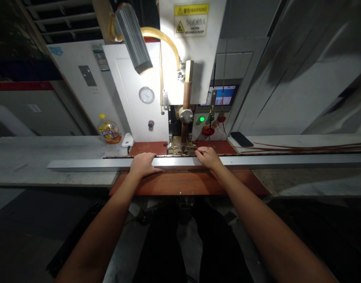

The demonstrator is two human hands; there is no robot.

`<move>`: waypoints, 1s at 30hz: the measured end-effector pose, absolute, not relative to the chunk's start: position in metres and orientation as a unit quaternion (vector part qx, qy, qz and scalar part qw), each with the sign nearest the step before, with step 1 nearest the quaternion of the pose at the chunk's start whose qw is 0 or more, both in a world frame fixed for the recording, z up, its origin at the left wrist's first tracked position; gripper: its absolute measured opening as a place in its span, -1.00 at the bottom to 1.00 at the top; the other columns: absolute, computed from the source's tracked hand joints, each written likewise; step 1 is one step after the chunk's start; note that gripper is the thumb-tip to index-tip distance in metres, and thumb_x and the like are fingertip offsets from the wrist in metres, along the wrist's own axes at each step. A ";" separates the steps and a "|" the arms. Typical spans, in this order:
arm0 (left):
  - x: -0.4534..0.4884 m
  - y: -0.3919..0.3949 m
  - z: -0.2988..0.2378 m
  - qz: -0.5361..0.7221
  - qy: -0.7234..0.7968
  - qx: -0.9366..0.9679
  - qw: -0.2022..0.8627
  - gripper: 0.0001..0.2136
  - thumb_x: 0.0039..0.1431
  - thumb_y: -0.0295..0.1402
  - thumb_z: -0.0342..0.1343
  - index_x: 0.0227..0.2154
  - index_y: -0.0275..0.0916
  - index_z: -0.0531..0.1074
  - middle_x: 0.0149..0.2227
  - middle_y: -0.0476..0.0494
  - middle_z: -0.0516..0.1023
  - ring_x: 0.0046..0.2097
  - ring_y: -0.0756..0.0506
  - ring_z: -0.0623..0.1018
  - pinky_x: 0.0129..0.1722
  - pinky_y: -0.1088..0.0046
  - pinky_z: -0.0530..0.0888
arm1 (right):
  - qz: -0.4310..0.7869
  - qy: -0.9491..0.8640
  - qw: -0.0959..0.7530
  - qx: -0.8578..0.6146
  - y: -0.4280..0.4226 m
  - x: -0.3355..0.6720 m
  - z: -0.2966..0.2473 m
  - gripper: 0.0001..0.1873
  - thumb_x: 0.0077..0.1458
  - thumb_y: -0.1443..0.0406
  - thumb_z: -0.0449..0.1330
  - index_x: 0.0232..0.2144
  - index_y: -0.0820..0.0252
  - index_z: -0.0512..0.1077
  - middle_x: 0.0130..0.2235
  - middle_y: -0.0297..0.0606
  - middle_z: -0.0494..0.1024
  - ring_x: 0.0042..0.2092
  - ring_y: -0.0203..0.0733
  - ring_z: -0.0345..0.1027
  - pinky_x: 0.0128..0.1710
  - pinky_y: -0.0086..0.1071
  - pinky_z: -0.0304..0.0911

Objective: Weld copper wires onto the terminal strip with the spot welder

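Aluminium rail [80, 164] under left hand [143, 164], right hand [209, 157].

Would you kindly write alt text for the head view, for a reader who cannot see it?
The left hand and right hand rest on a long metal bar across a red plate, before a white machine. A bottle stands left.
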State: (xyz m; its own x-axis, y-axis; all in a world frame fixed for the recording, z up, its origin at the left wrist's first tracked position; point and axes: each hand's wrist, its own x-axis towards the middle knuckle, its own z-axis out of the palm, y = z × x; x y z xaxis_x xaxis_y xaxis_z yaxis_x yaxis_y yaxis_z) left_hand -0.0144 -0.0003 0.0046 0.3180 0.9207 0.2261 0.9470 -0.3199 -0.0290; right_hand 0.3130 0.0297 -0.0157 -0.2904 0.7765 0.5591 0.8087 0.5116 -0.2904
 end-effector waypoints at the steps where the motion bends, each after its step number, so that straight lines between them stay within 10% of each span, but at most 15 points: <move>1: -0.014 -0.001 0.005 -0.082 -0.577 -0.809 0.081 -0.31 -0.07 0.33 0.15 -0.08 -0.14 0.54 -0.07 -0.23 0.64 -0.02 -0.32 0.57 -0.06 0.24 0.43 | -0.023 -0.803 0.334 -0.493 0.029 0.313 -0.016 -0.65 0.23 0.30 0.05 -0.57 0.14 0.45 -0.43 -0.19 0.61 -0.35 -0.17 0.43 -0.26 -0.37 0.18; 30: -0.005 -0.008 0.008 -0.084 -0.566 -0.814 0.097 -0.36 0.00 0.29 0.14 -0.09 -0.17 0.52 -0.11 -0.27 0.63 -0.05 -0.34 0.57 -0.06 0.19 0.42 | -0.046 -0.806 0.320 -0.496 0.029 0.322 -0.016 -0.63 0.25 0.30 0.03 -0.60 0.14 0.39 -0.45 -0.17 0.58 -0.37 -0.16 0.41 -0.28 -0.36 0.14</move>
State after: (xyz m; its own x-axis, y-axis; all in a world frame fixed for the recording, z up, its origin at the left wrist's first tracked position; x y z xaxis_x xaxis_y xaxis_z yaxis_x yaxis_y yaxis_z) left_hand -0.0047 -0.0077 0.0077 0.3446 0.9058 0.2466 0.9384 -0.3399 -0.0629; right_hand 0.3218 0.0288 -0.0161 -0.3037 0.7699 0.5612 0.8283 0.5044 -0.2438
